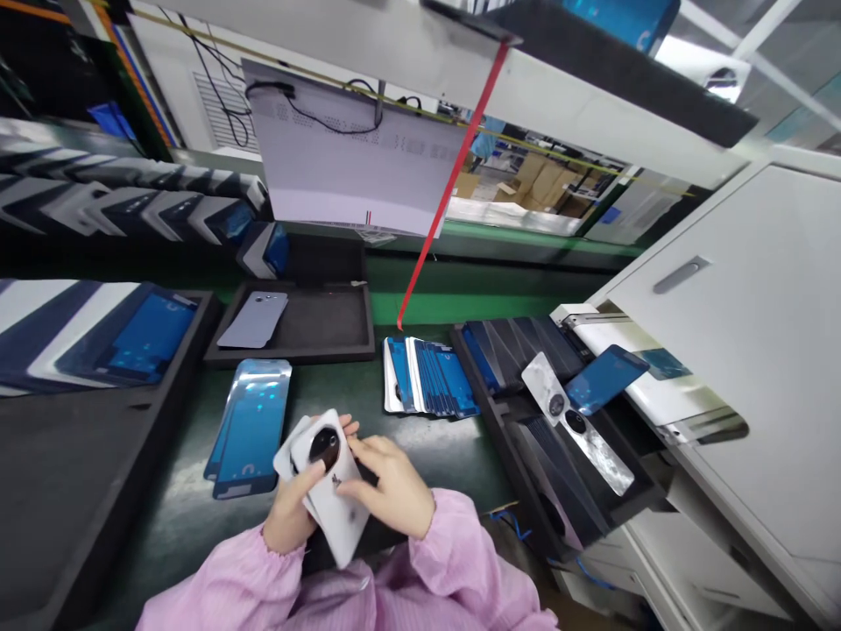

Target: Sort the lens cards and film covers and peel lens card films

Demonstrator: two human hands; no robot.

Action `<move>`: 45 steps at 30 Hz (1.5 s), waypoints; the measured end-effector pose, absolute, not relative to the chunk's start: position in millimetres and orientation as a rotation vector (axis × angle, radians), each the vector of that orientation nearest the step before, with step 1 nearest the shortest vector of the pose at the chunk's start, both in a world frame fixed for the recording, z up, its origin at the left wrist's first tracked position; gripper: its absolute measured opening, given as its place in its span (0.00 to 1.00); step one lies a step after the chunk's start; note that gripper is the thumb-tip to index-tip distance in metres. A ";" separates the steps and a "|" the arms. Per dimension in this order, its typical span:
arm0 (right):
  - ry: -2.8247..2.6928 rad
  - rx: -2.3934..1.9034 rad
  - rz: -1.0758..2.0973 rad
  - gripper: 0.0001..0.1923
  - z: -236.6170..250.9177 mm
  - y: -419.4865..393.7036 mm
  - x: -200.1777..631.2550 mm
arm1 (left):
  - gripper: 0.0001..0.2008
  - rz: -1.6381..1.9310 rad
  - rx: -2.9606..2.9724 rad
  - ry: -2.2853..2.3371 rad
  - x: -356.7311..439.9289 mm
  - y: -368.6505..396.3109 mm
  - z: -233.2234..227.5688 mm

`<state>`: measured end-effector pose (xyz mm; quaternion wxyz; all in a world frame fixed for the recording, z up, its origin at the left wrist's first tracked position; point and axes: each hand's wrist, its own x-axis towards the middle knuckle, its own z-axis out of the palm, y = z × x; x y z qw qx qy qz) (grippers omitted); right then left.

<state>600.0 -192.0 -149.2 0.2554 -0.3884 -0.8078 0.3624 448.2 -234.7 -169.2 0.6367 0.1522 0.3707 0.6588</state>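
Currently, a white phone back cover (342, 517) w/ a round dark camera ring is held just above the table (328, 386), in front of the pink sleeves (453, 561). A 2nd white cover (289, 456) is partly hidden behind it. Both are gripped by the left hand (289, 513), thumb laid on the front one; the front cover's R edge & face are pinched by the right hand (391, 482). To the L, overlapping blue-filmed panels (250, 438) are laid flat; a row of blue-filmed covers (437, 377) is fanned out ahead. At R, marble-patterned covers (608, 460) are rested on a dark tray (484, 412). Farther off, a lilac-gray cover (256, 320) is placed in a foam tray (321, 320). Behind, more covers (131, 206) are lined up at L; a red strap (453, 184) is stretched diagonally btwn shelf & table.
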 end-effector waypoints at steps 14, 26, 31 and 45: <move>-2.421 -1.479 0.248 0.33 -178.6 -99.5 725.3 | 0.26 0.852 -0.110 0.538 448.8 -224.2 -164.2; -2.188 -1.407 0.202 0.25 -173.1 -98.4 730.6 | 0.22 0.834 -0.092 0.500 450.8 -223.3 -168.5; -2.237 -1.370 0.090 0.23 -181.4 -97.8 723.0 | 0.22 0.845 -0.084 0.588 452.7 -224.7 -167.0; -2.214 -1.426 0.038 0.22 -188.4 -91.1 719.6 | 0.23 0.896 -0.064 0.561 448.5 -227.0 -170.5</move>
